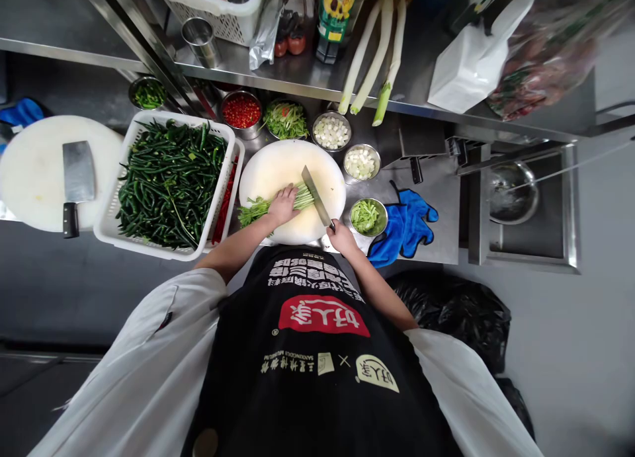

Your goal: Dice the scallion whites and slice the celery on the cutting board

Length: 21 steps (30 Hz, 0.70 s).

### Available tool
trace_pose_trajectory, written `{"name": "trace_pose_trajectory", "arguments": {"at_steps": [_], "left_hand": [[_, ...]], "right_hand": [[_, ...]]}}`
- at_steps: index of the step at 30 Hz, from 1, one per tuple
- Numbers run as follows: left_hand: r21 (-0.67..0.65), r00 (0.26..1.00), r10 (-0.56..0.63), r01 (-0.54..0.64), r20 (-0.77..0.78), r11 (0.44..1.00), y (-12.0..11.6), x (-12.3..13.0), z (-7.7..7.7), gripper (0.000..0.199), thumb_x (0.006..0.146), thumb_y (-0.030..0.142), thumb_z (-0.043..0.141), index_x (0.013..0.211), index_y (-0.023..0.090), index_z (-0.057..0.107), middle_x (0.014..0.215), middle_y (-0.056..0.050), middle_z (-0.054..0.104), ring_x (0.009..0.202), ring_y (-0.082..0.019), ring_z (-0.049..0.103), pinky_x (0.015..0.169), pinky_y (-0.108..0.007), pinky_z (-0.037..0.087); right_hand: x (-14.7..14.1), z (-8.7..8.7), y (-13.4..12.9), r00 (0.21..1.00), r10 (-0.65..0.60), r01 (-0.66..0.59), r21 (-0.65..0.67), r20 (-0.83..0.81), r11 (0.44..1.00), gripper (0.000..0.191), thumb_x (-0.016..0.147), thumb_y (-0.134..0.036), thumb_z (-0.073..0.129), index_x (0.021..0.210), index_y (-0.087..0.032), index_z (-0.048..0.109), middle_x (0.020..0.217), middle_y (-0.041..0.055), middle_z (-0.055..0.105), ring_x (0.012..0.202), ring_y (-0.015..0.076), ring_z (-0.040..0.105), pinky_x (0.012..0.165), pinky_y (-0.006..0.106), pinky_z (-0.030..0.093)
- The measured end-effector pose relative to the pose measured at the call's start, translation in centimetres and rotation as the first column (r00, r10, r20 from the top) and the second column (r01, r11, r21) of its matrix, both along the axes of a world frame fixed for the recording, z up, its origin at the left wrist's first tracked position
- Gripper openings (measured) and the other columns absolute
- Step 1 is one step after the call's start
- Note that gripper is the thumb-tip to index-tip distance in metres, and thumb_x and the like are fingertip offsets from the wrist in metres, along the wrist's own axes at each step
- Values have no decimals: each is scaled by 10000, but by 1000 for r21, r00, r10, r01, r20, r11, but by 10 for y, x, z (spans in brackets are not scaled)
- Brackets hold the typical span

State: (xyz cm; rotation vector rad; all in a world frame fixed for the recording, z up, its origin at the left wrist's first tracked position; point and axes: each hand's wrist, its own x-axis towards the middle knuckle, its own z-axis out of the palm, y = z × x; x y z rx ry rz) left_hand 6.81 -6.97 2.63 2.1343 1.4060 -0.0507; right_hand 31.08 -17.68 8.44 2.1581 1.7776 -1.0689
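Observation:
My left hand (283, 205) presses down on a bunch of leafy green stalks (304, 196) and holds it against a round white cutting board (282, 161). Leaves spread out to the left of that hand, and the pale stems point right. In my right hand (341, 236) is the black handle of a kitchen knife (316, 196). Its blade slants across the board, right at the stem ends. Close by on the right stands a metal bowl of cut green pieces (367, 217).
Left are a white basket of green chilies (171, 186) and a cleaver (78, 179) on a second board (30, 172). Bowls of chopped red chilies (241, 110) and white pieces (331, 131) line the back. A blue cloth (404, 225) lies right; leeks (373, 53) overhang the shelf.

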Motion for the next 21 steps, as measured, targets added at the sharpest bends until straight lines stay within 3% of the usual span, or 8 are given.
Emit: {"name": "trace_pose_trajectory", "arguments": {"at_steps": [4,6,14,21], "left_hand": [[65,986,-145,141,76,988,2,0,5,449,949,233,621,1385,174,715,1724,-131,421,1595,-308,364,1362,-469,253],[79,973,-216,209,85,975,2,5,7,353,969,197,561,1225,205,805,1703,-90,462,1608,-296,342,1370,-488,234],[74,977,-212,210,30,975,3,29,12,338,963,203,553,1112,154,851,1688,-124,482,1572,-346,376,1337,-515,255],[137,985,-170,170,-16,976,-4,43,5,378,994,179,495,1084,110,856,1692,-174,477,1566,-365,394,1314,-536,255]], "right_hand": [[-1,-1,-1,1000,-4,4,2,7,1000,326,1065,-315,477,1316,-189,642,1153,144,789,1044,295,729,842,316,509],[-2,-1,-1,1000,-2,2,3,12,1000,322,1069,-314,465,1306,-184,640,1152,150,787,1048,296,728,840,316,505],[-5,-2,-1,1000,5,-5,-6,13,1000,287,1072,-305,466,1271,-183,634,1140,152,785,1057,291,725,832,308,498],[-5,-2,-1,1000,-6,6,-28,7,1000,296,1074,-306,470,1303,-188,615,1159,150,781,1050,295,727,834,315,494]]}}
